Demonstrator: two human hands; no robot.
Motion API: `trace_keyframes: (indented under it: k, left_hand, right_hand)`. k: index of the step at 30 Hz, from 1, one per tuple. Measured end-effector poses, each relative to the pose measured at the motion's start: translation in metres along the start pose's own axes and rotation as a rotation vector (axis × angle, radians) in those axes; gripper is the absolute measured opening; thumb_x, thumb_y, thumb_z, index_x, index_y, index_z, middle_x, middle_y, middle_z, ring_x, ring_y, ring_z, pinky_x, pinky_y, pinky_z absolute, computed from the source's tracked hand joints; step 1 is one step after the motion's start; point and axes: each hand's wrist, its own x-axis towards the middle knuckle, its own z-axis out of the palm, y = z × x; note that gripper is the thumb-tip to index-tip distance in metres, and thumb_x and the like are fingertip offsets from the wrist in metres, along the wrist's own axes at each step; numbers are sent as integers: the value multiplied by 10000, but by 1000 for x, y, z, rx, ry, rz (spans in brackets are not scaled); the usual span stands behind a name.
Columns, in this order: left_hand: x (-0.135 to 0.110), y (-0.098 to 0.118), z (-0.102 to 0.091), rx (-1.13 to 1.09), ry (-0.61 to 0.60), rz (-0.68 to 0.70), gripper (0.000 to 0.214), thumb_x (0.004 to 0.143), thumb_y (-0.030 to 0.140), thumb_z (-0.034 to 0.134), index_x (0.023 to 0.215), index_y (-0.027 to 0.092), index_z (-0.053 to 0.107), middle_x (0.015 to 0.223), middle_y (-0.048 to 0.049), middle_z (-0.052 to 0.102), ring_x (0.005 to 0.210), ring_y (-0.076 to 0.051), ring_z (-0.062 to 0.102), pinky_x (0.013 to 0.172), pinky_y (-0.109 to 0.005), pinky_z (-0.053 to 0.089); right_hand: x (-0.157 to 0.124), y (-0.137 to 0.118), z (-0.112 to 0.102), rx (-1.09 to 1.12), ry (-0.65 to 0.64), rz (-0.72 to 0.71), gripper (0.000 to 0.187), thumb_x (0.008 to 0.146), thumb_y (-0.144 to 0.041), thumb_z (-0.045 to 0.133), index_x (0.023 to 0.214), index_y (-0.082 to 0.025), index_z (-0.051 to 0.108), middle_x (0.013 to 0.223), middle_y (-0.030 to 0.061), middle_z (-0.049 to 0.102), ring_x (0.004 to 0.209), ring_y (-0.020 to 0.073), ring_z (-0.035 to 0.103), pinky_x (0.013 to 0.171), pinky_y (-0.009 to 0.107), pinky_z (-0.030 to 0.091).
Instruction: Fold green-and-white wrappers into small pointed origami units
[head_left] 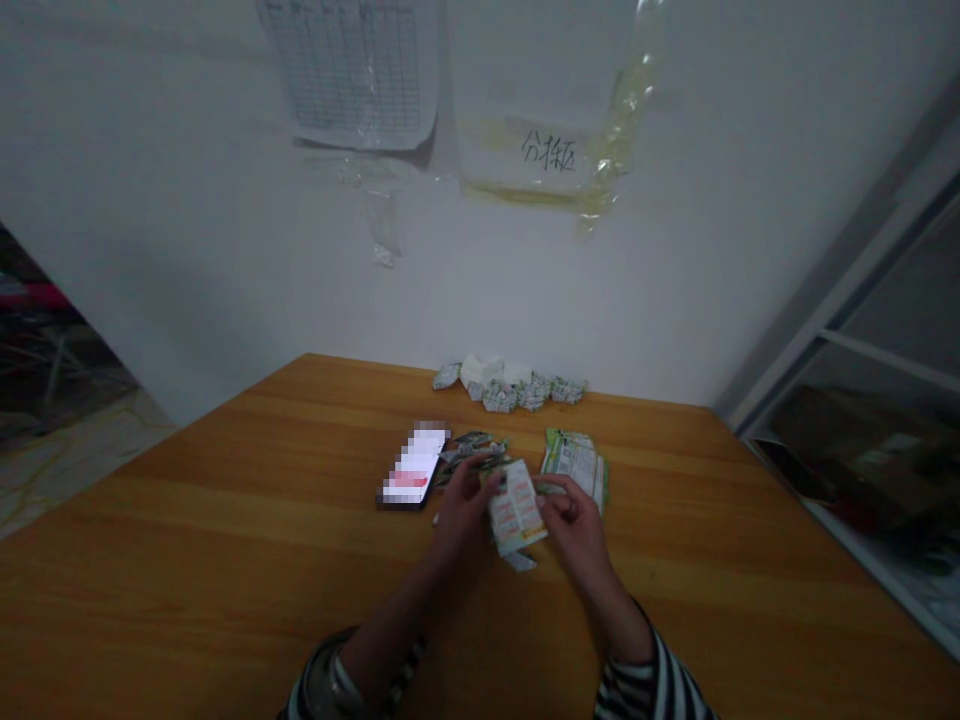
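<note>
Held slip [517,512] above table [262,520], at centre of the clock, between both hands. Pinched upper left edge with left hand [459,508], with thumb on top and fingers loosely curled; pinched right edge with right hand [579,528], with thumb and forefinger nearly together and the rest bent. Showed printed side up, probably for viewing; gripped at two sides, likely to stop thin stuff flopping. Had phone [414,465] at 10 o'clock, screen up, seemingly within glance; stack [577,462] at 2, near right hand, likely for easy reach. Saw scraps [472,442] at 11, partly behind left hand, and folded pieces [500,395] at 12, by wall [480,300]. Could not tell slip from flat pouch, nor make out contents. Found shelf [892,362] at 3, holding dim items, too dark to name.
</note>
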Motion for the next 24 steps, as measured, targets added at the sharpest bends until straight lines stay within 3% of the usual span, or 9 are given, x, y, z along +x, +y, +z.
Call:
trace_keyframes:
  k: [3,7,13,15,18,20,24]
  left_hand:
    - [0,0,1,-82,-33,-101,658,668,467,760,1198,171,505,837,-70,721,712,-214,682,634,-312,526]
    - [-1,-1,0,-107,-44,-116,699,632,471,780,1199,181,493,725,-22,702,618,-183,661,580,-276,504]
    - [-2,-3,-1,-119,-87,-192,836,605,438,806,1300,188,412,643,14,677,541,-157,631,542,-250,488]
    - [-5,1,1,-111,-114,-153,775,651,446,778,1300,200,431,673,5,685,571,-160,638,559,-253,496]
    - [-7,8,3,-58,-131,-62,513,725,538,683,1069,161,629,840,-64,713,700,-188,666,639,-285,529]
    - [-7,10,4,-9,-172,-19,505,734,605,634,928,142,694,940,-102,713,790,-223,679,714,-329,547]
    - [-8,5,4,25,-260,77,563,653,641,683,941,160,725,1030,-119,705,936,-278,670,828,-394,537]
  right_hand:
    - [1,-2,-1,10,55,-29,298,793,-431,664,963,-185,670,772,52,750,681,200,689,638,291,530]
    - [2,-6,-6,-151,-86,-92,306,858,-432,581,1011,-214,732,990,70,745,896,228,685,782,337,536]
    - [4,-3,-16,-329,-91,-170,215,766,-296,691,954,-224,766,916,64,755,786,210,682,747,329,537]
    - [4,-2,-17,-340,-58,-185,162,757,-267,684,880,-220,778,883,65,759,787,215,683,757,339,536]
    - [5,0,-16,-312,49,-160,148,753,-282,676,829,-212,782,845,75,765,785,231,688,749,357,538]
    - [7,1,-15,-263,121,-124,163,731,-315,696,811,-200,780,823,81,766,759,236,685,721,359,540]
    - [9,2,-14,-176,186,-93,183,700,-358,719,731,-181,758,722,56,748,683,211,659,663,321,519]
